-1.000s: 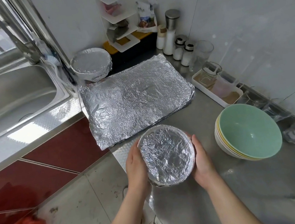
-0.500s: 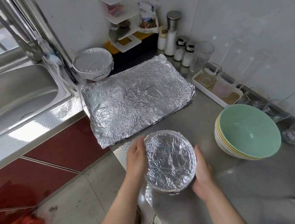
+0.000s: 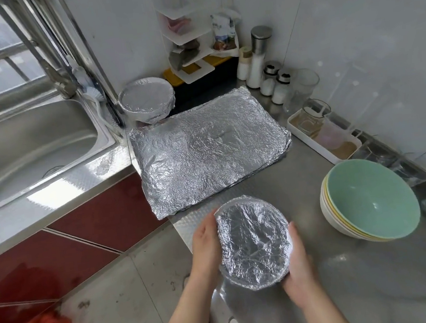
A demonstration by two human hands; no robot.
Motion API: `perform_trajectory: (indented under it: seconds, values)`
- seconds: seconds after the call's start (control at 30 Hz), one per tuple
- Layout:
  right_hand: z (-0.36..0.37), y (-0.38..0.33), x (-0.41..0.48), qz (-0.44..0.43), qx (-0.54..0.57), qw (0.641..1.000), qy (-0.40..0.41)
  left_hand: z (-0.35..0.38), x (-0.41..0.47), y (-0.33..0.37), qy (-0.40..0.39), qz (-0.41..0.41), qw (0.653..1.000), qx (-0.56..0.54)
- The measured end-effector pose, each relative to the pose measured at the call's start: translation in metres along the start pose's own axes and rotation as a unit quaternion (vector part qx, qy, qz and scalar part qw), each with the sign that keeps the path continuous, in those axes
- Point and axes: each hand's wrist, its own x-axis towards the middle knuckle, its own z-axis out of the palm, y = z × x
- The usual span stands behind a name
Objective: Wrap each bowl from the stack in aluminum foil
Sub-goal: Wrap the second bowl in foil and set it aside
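Counter: steel kitchen worktop point(image 3: 379, 283) in a white-tiled corner, running from the near edge to the wall.
Left hand: left hand point(image 3: 206, 244) lies against the left side of the wrapped bowl point(image 3: 254, 241), fingers curled round its rim and tucked out of sight behind the foil.
Right hand: right hand point(image 3: 299, 279) cups the bowl's lower right edge, thumb along the rim, fingers under it.
Wrapped bowl: between the two sets of fingers, mouth fully covered in crinkled foil, tilted toward the camera over the counter's near left corner. Whether its base touches the steel cannot be told.
Stack: bowls nested point(image 3: 370, 199) well to the right of the right fingers, a green one on top, yellow and white rims beneath, none wrapped.
Foil sheet: crumpled rectangular sheet point(image 3: 210, 148) lies flat just beyond the left fingers, edges folded down.
Second wrapped bowl: foil-covered point(image 3: 146, 100), beyond the sheet's far left corner, far from both hands.
White tray: shallow tray point(image 3: 306, 130) by the wall, past the stack, holding a glass jug.
Shakers: bottles and shakers point(image 3: 272, 83) stand in the far corner.
Rack: white shelf unit point(image 3: 188, 44) behind the sheet.
Sink: steel basin point(image 3: 32, 150) far to the left of the left fingers.
Cabinet: red fronts point(image 3: 81, 229) under the sink.
Floor: grey tiles point(image 3: 116, 305) below the left forearm.
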Motion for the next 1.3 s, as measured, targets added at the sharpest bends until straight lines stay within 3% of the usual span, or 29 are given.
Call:
perform_trajectory:
  seconds: [0.17,0.33,0.6,0.73,0.9,0.97,1.07,1.17,1.3]
  values:
    - [0.014,-0.010,0.002,-0.009,0.006,1.000,0.000,-0.006,0.006,-0.006,0.041,0.005,0.999,-0.012]
    - [0.048,-0.040,0.004,-0.011,-0.003,0.994,-0.104,-0.022,0.017,0.020,0.051,0.003,0.997,-0.054]
    - [0.112,-0.108,0.006,-0.009,-0.041,0.970,-0.241,-0.062,0.076,0.063,0.055,-0.064,0.970,-0.229]
    - [0.122,-0.117,0.015,-0.025,-0.043,0.963,-0.264,-0.062,0.087,0.076,0.029,-0.065,0.964,-0.257]
    - [0.131,-0.103,0.036,0.034,-0.071,0.963,-0.258,-0.070,0.096,0.086,0.029,-0.056,0.964,-0.259]
    - [0.135,-0.097,0.043,0.039,-0.055,0.968,-0.243,-0.082,0.111,0.074,0.093,-0.044,0.980,-0.171]
    - [0.142,-0.092,0.049,0.033,-0.024,0.971,-0.235,-0.106,0.136,0.043,0.181,-0.044,0.976,0.115]
    - [0.144,-0.095,0.047,0.032,0.022,0.970,-0.241,-0.109,0.148,0.017,0.148,-0.108,0.964,0.193]
    - [0.140,-0.090,0.056,0.030,0.073,0.977,-0.199,-0.097,0.147,0.009,0.129,-0.102,0.956,0.241]
